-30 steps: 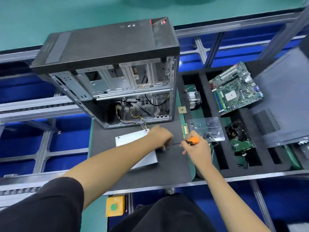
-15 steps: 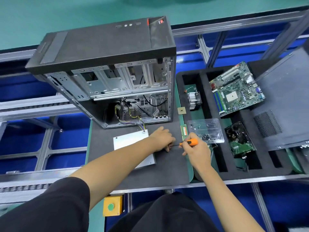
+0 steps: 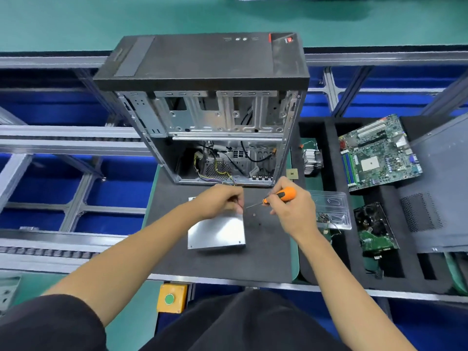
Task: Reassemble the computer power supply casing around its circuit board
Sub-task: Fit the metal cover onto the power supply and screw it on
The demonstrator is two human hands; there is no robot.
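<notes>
The silver power supply casing lies flat on the black mat, its wires running into the open computer case behind it. My left hand hovers over the casing's far right corner, fingers curled and pinching something small that I cannot make out. My right hand grips an orange-handled screwdriver, whose thin shaft points left at my left fingertips. A small screw lies on the mat just right of the casing.
Right of the mat a black foam tray holds a motherboard, a heatsink, a clear plastic box of screws and another board. A grey side panel leans at far right. A yellow button box hangs below the bench edge.
Both hands have lifted slightly and the screwdriver now tilts up, tip meeting my left fingertips. The view has shifted, so the casing shows more.
</notes>
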